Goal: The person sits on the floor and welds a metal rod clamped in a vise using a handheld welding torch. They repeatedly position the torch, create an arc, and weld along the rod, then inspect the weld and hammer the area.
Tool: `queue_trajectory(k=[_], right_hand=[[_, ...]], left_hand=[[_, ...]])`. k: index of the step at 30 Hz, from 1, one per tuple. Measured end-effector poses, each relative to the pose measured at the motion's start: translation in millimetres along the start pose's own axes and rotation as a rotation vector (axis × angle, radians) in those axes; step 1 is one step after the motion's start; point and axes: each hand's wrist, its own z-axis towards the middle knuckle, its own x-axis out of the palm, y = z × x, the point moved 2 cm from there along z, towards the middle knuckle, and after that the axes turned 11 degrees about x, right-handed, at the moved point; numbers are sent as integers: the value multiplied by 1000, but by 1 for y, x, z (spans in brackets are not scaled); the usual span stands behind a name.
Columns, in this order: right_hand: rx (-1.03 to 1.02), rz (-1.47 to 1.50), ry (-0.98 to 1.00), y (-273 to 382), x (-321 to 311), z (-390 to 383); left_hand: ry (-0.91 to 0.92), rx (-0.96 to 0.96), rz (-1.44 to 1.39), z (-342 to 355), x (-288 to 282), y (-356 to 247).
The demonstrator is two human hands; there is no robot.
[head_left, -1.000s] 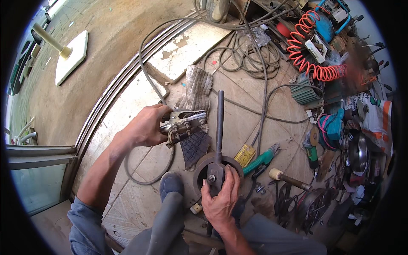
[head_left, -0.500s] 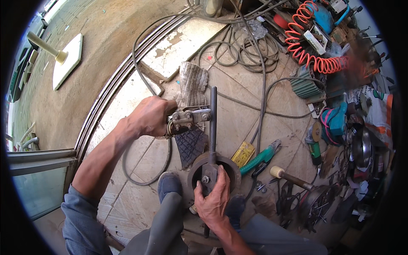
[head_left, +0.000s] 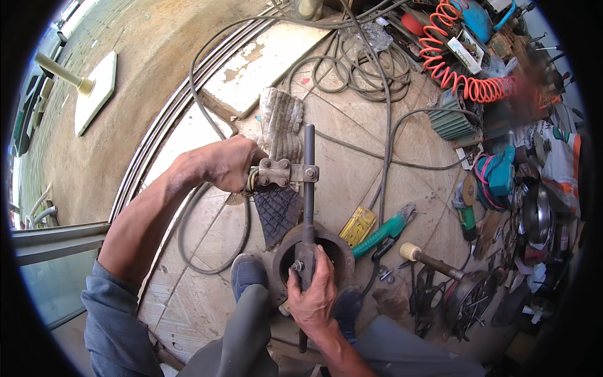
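My left hand (head_left: 235, 164) is a closed fist around the end of a bolted metal clamp (head_left: 274, 172), with thin strands looped beside the fingers. The clamp's flat arm reaches across an upright dark metal rod (head_left: 309, 147), a bolt showing at the crossing. Lower down, the rod runs into a flat steel block (head_left: 305, 261) with a bolt and nut on its face. My right hand (head_left: 314, 289) pinches this block between thumb and fingers. Behind the block sits a round, thick-walled metal ring (head_left: 344, 257) between my feet; its inside is partly hidden.
A yellow slotted piece (head_left: 358, 226) and a green-handled tool (head_left: 383, 239) lie right of the ring. Dark cables (head_left: 377, 69) coil across the tiles. A wooden-handled mallet (head_left: 433, 261), an angle grinder (head_left: 466, 207) and a green motor (head_left: 453, 119) crowd the right side. A ribbed cloth (head_left: 281, 122) lies beyond the clamp.
The clamp has turned from edge-on to show its broad bolted face, and its end now overlaps the rod. My left wrist has rotated with it. My right hand keeps its hold on the block.
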Motion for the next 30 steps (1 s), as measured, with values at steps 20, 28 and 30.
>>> queue_trajectory(k=[20, 28, 30], right_hand=[[166, 150, 49, 2, -16, 5], [327, 808, 383, -12, -17, 15], [332, 905, 409, -24, -20, 19]], left_hand=[[-820, -213, -162, -88, 58, 4], [-501, -194, -273, -243, 65, -124], [-411, -140, -87, -259, 40, -188]])
